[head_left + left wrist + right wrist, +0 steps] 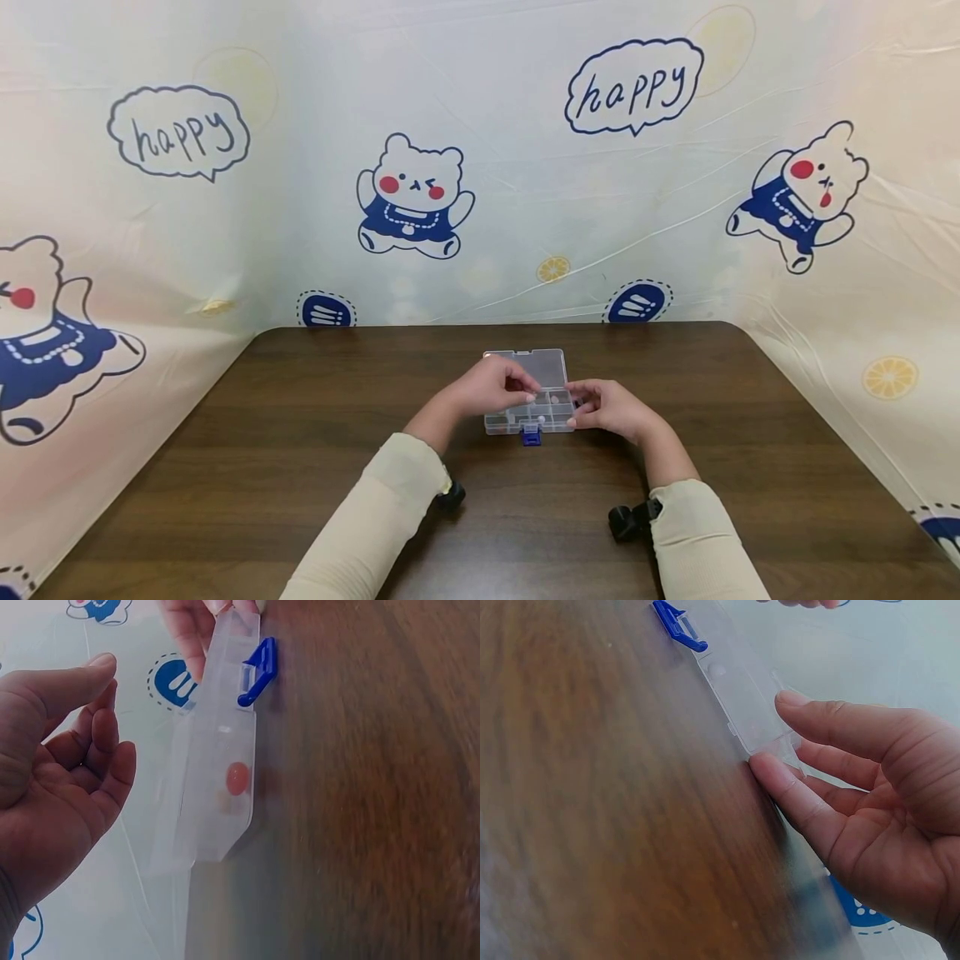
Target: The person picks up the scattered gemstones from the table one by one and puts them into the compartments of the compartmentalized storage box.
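Observation:
A clear plastic compartment box [551, 422] with a blue latch [531, 437] lies on the table, its clear lid [547, 367] raised at the back. Small pieces sit in some compartments; a red oval piece [238, 778] shows through the wall in the left wrist view. My left hand [491, 387] hovers over the box's left half, thumb and forefinger tips close together. Whether something small is between them is not visible. At the box's right end, my right hand [611, 408] grips it, with the thumb by the front corner and fingers farther back.
The brown wooden table [300, 483] stretches around the box on all sides. Behind it hangs a pale printed cloth [510, 208] that meets the table's far edge. A black wrist camera [630, 521] sits below the right sleeve.

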Action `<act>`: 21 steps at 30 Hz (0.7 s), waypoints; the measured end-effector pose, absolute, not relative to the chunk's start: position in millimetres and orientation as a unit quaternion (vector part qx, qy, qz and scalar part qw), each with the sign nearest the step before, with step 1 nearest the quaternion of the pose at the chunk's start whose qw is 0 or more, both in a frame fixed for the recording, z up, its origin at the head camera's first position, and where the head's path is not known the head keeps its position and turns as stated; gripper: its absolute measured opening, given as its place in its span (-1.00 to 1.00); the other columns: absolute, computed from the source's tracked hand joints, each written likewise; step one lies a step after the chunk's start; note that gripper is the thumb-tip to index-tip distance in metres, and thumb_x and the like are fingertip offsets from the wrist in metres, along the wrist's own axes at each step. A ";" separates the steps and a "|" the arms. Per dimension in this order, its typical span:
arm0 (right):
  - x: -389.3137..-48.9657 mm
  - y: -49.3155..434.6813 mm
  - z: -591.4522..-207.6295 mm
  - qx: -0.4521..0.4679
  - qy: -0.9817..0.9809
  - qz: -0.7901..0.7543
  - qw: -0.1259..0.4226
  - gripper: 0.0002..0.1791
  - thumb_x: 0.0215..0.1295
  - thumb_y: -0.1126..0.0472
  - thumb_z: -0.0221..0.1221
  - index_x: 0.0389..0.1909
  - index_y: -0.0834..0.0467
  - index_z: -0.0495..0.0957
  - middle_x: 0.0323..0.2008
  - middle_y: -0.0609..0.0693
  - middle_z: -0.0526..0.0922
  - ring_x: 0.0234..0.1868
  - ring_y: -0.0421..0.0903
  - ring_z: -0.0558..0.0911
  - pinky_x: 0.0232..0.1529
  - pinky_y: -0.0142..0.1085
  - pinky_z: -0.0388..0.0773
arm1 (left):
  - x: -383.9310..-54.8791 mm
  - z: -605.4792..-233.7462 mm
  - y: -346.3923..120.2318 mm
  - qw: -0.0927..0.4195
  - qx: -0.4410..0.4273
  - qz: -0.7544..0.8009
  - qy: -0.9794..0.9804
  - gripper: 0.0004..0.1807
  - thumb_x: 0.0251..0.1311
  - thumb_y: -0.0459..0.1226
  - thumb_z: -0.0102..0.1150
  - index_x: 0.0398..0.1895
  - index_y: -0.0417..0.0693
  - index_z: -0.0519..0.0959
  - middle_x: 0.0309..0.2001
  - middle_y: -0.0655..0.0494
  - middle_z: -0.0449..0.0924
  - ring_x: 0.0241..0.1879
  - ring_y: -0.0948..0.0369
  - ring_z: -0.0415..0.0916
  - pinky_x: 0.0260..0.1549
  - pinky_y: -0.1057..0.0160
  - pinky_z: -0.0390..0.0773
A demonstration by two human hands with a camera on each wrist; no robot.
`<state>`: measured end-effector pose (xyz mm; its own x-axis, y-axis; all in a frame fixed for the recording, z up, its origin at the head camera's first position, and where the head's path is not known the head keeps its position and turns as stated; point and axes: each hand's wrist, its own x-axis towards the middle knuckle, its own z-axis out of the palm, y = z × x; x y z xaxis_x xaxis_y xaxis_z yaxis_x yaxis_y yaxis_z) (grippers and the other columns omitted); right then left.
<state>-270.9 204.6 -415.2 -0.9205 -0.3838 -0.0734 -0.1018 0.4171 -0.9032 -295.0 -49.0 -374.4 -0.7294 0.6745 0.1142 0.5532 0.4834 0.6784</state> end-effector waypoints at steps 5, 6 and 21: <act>-271.6 205.2 -416.2 -0.140 0.835 -0.515 0.134 -0.29 0.10 0.34 0.40 0.29 0.33 0.37 0.09 0.26 0.53 -0.14 0.00 0.62 -0.07 -0.22 0.60 | -296.5 -377.4 -43.4 0.087 0.361 0.362 0.855 -0.83 0.20 -0.33 0.32 -0.16 -0.16 0.73 -0.32 0.24 0.67 -0.37 0.23 0.51 -0.28 0.36 0.58; -272.0 205.5 -416.6 -0.143 0.836 -0.513 0.134 -0.29 0.11 0.33 0.39 0.29 0.33 0.37 0.10 0.26 0.53 -0.14 -0.01 0.62 -0.07 -0.22 0.60 | -297.0 -378.4 -42.1 0.086 0.365 0.361 0.854 -0.83 0.20 -0.33 0.32 -0.15 -0.16 0.73 -0.32 0.24 0.67 -0.38 0.24 0.50 -0.28 0.36 0.58; -269.9 206.3 -413.4 -0.157 0.826 -0.523 0.139 -0.28 0.13 0.37 0.37 0.31 0.38 0.32 0.15 0.31 0.49 -0.13 0.02 0.63 -0.11 -0.23 0.61 | -303.4 -399.9 -17.1 0.100 0.368 0.377 0.844 -0.87 0.21 -0.34 0.31 -0.20 -0.13 0.73 -0.41 0.28 0.64 -0.44 0.31 0.46 -0.37 0.37 0.53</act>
